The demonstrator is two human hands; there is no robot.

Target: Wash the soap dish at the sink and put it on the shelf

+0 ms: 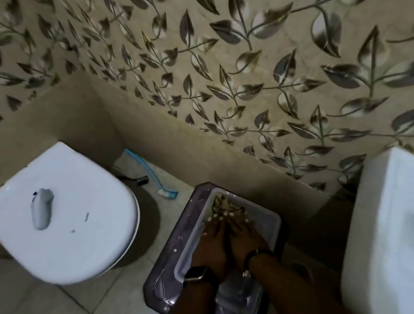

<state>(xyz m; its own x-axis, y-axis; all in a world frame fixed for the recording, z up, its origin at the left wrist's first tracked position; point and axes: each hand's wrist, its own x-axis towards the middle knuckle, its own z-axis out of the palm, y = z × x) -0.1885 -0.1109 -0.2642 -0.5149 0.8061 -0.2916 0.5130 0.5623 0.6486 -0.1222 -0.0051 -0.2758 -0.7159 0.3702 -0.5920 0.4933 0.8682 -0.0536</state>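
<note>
A clear rectangular plastic container (261,225) sits on top of a dark purple bin (164,276) on the floor. Both my hands reach down into it, side by side and palms down. My left hand (209,245), with a black watch on the wrist, and my right hand (244,234), with a dark bracelet, have their fingers stretched out onto a pile of small pale and greenish bits (221,205) at the container's far end. A second clear plastic piece (239,300) lies under my wrists. I cannot tell which item is the soap dish. The white sink (405,234) stands at the right.
A white toilet (80,218) with its lid down stands at the left, with a grey object (41,208) lying on it. A blue brush (153,177) lies on the tiled floor behind, against the leaf-patterned wall. No shelf is in view.
</note>
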